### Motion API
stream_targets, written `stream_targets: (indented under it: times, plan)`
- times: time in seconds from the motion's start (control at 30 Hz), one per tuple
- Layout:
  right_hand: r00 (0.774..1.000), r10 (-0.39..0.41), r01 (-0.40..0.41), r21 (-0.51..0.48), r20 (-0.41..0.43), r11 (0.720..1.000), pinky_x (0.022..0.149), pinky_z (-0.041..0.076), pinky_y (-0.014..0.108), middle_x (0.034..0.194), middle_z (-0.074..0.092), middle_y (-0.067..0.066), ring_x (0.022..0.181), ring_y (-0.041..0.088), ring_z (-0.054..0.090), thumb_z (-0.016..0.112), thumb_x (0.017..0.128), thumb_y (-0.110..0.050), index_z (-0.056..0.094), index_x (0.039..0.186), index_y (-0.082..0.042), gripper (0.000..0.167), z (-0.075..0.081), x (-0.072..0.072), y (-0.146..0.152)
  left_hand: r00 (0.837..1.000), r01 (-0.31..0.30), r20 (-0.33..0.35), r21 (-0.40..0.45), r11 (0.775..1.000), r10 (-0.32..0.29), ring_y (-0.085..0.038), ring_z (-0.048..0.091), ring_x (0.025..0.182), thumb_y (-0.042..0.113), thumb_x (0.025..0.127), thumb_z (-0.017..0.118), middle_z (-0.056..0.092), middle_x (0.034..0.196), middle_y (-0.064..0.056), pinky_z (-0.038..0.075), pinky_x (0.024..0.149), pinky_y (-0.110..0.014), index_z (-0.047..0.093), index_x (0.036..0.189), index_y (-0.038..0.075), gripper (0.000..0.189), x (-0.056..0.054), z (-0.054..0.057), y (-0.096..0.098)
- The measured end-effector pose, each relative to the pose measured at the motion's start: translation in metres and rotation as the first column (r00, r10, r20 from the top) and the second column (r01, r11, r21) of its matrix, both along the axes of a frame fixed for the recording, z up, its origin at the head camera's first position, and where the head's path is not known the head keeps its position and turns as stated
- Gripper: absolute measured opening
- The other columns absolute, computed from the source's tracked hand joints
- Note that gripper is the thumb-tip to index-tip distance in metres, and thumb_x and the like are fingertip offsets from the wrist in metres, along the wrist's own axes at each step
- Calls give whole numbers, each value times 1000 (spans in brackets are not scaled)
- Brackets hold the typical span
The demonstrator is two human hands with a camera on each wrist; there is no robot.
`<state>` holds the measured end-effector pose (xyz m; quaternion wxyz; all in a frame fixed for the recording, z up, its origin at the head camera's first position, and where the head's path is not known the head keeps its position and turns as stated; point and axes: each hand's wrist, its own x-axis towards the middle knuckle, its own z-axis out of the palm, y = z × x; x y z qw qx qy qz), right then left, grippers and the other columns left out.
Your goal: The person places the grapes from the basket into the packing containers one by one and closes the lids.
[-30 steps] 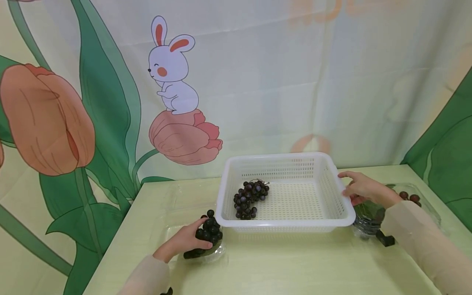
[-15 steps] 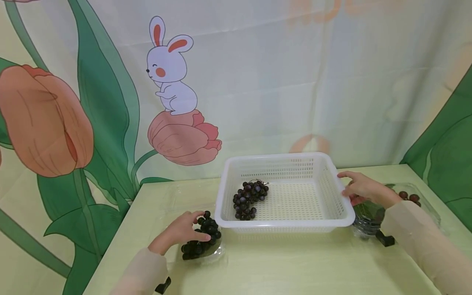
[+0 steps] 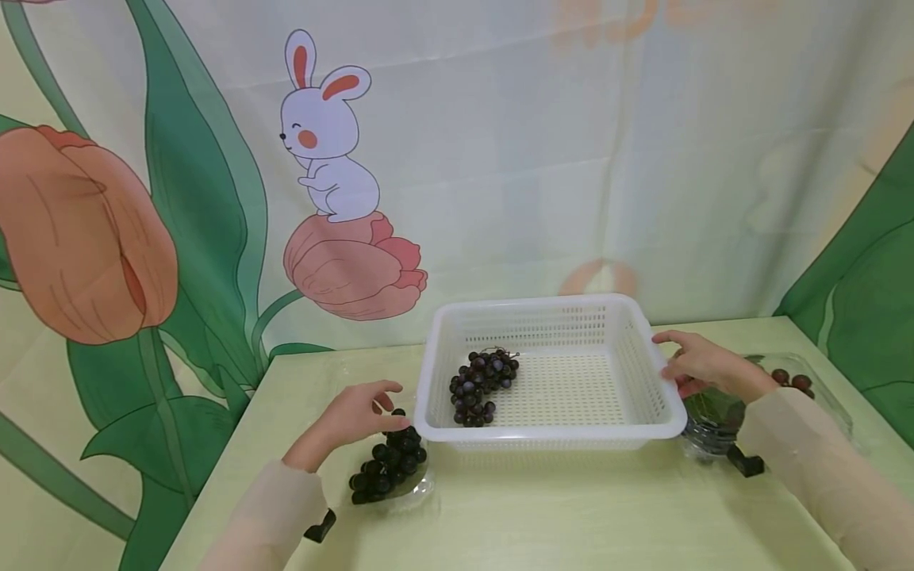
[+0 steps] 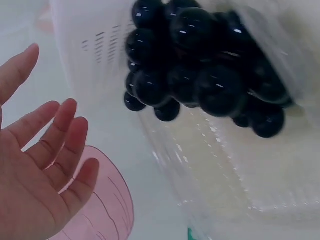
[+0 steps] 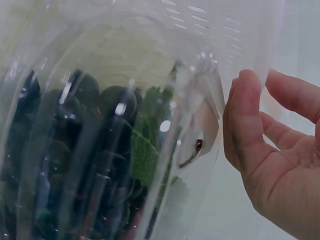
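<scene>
The left hand (image 3: pixel 360 414) has just come off the black grapes (image 3: pixel 393 464); its fingers are apart and hold nothing, so I think this bunch was let go, in its clear container (image 3: pixel 423 489) just beside the basket (image 3: pixel 550 433). The right hand (image 3: pixel 703 366) keeps pinching the basket's far side edge, and inside lies another dark bunch (image 3: pixel 471 388).

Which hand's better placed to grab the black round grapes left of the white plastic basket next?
Probably the left hand: it's open, free and beside the black round grapes, while the right hand grips the white plastic basket.
</scene>
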<state>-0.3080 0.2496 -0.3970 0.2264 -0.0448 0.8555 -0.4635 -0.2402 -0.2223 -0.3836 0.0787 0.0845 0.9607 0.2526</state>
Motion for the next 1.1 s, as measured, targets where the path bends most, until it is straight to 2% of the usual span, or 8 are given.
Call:
stream_targets:
  times: [0.23, 0.43, 0.63, 0.8, 0.93, 1.1]
  plan:
    - [1000, 10, -10, -4, -5, 1000, 62, 52, 36, 104, 51, 23, 69, 18, 59, 56, 83, -8, 14, 137, 1, 69, -1, 0, 1, 999, 4, -53, 56, 998, -1, -17, 54, 82, 30, 76, 68, 60, 94, -6, 49, 63, -27, 54, 119, 9, 50, -11, 6, 19]
    - [1000, 9, -9, -8, -4, 1000, 62, 52, 36, 104, 51, 23, 68, 18, 58, 57, 82, -8, 14, 137, 1, 70, -1, 0, 2, 999, -8, -49, 103, 995, 13, -20, 55, 93, 30, 77, 67, 59, 106, -9, 50, 72, -32, 50, 124, 10, 54, -22, 9, 38]
    - [1000, 9, -9, -13, -2, 1000, 62, 52, 36, 104, 51, 23, 69, 18, 59, 57, 82, -9, 14, 137, 1, 71, -1, 0, 2, 999, -13, -48, 168, 986, 21, -24, 53, 102, 29, 79, 65, 55, 116, -9, 48, 81, -37, 44, 130, 12, 57, -32, 5, 51]
    - [1000, 10, -10, -15, -4, 1000, 63, 52, 36, 105, 50, 23, 69, 18, 59, 57, 83, -9, 14, 137, 1, 70, -1, 1, 2, 999, -34, -1, 265, 964, 36, -27, 50, 111, 30, 79, 64, 48, 126, -11, 45, 86, -41, 36, 135, 15, 64, -40, -2, 63]
    - [1000, 9, -9, -17, -3, 1000, 63, 52, 36, 104, 50, 23, 68, 19, 59, 57, 83, -8, 14, 137, 1, 70, -1, 0, 2, 998, -58, 38, 343, 937, 48, -30, 46, 117, 28, 80, 64, 41, 133, -13, 43, 89, -44, 31, 137, 16, 67, -44, -6, 73]
    - [1000, 8, -8, -16, -1, 1000, 63, 52, 36, 103, 51, 23, 68, 19, 59, 57, 83, -9, 13, 138, 0, 71, -2, 0, 3, 996, -78, 71, 387, 919, 55, -33, 40, 122, 28, 80, 63, 34, 139, -14, 40, 93, -46, 27, 139, 16, 70, -48, -11, 86]
